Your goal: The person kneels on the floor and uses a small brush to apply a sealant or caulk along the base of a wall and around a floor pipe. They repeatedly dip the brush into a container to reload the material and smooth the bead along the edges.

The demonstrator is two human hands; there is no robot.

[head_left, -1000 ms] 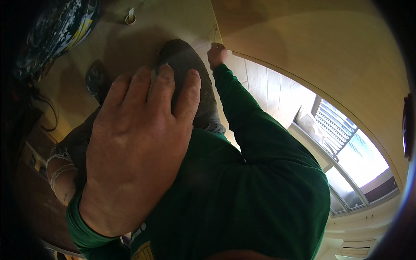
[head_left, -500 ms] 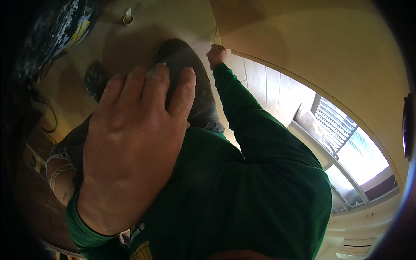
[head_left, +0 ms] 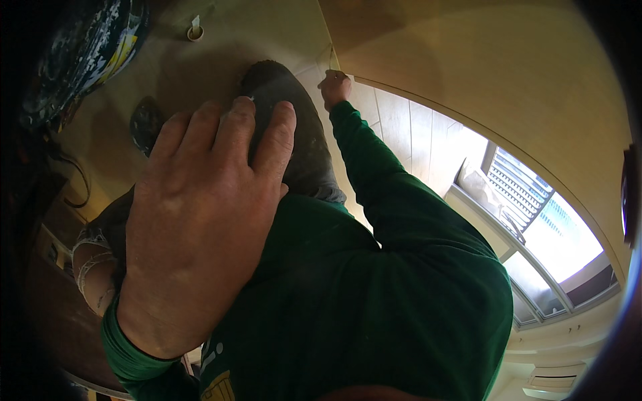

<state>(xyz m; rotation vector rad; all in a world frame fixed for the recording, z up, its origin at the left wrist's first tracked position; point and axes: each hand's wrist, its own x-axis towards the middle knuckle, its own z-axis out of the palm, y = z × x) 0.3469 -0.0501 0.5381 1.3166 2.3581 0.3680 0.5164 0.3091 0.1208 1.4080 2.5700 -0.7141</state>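
My left hand [head_left: 200, 207] is raised close in front of me, back of the hand showing, its fingers stretched out and a little apart. Nothing shows in it, though the palm is hidden. Farther off, beyond my knee, my right hand [head_left: 336, 88] is closed at the lower edge of a large beige panel [head_left: 468, 60]. A thin, light-coloured, stick-like piece [head_left: 331, 57] sticks up out of its fingers along the panel's corner. Its kind is too small to make out.
A dark bucket [head_left: 90, 53] smeared with white stands at the upper left, a cable [head_left: 83, 180] below it. A roll of tape [head_left: 194, 32] lies on the floor. My bent leg [head_left: 294, 134] is between my hands. A bright window [head_left: 548, 220] is at the right.
My left hand has shifted slightly left, its fingers still stretched out. My right hand stays at the panel's edge with almost no visible movement.
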